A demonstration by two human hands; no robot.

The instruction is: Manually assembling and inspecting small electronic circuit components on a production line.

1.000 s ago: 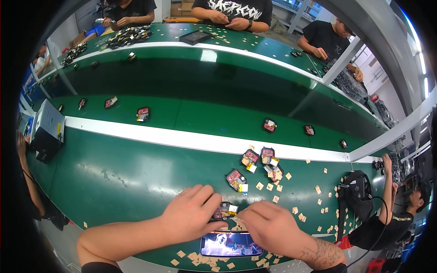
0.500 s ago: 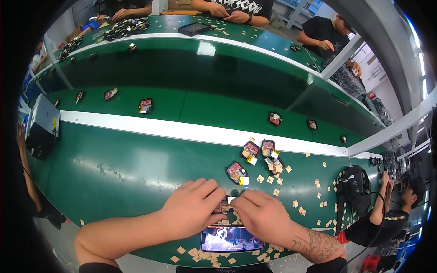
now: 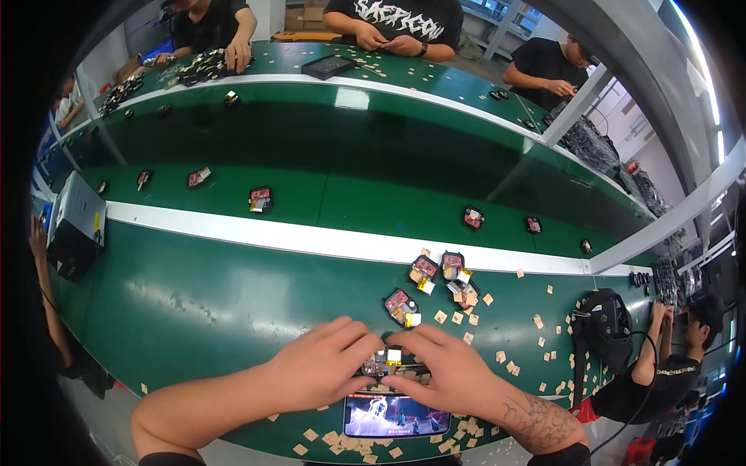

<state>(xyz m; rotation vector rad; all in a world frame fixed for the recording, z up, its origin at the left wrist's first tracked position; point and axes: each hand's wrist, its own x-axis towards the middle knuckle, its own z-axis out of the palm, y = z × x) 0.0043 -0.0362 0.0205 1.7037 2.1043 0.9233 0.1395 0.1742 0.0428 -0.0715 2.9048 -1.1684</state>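
At the near edge of the green workbench (image 3: 194,311) a phone (image 3: 396,415) lies flat with its screen lit, ringed by small tan paper squares (image 3: 342,443). Just beyond it the person's two hands meet over a small circuit module (image 3: 386,360). The left hand (image 3: 322,369) comes in from the lower left, its fingers (image 3: 359,342) curled down and closed on the module's left side. The right hand (image 3: 451,373) comes in from the lower right, forearm tattooed, its fingertips (image 3: 410,346) pinched on the module's right side. The module sits between the two sets of fingertips, mostly hidden by them; only a yellow patch and some dark parts show in the gap, and whether it is lifted or resting on the bench is hard to tell.

Just past the hands, toward the white strip, lies a loose module with a red face (image 3: 402,305), and a little farther a cluster of three more (image 3: 444,273), with tan squares scattered to their right. A black device with a cable (image 3: 600,326) sits at the bench's right end, and a dark grey box (image 3: 74,225) at its left end.

Beyond the white strip (image 3: 311,241) the darker green conveyor belt (image 3: 350,147) carries single modules well apart from each other, such as one (image 3: 260,199) left of centre and one (image 3: 472,217) to the right. At the far side, other people work at another green bench, where a black tray (image 3: 328,67) lies.
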